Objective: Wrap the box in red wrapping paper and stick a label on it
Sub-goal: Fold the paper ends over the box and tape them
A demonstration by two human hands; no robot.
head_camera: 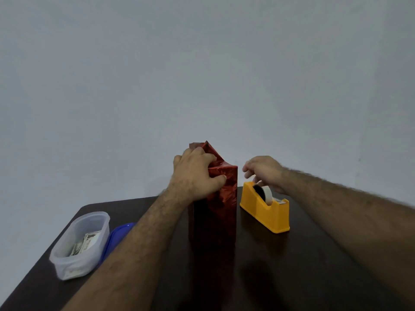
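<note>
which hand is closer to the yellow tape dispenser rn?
Right. The right hand is directly over the yellow tape dispenser, fingers at its tape roll. The left hand is off to the dispenser's left, holding folded paper atop the red-wrapped box.

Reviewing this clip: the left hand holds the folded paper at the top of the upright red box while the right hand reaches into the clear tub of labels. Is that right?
Not quite. In the head view the right hand is at the yellow tape dispenser, over its roll, not the clear tub, which sits untouched at the left. The left hand does hold the paper atop the red box.
</note>
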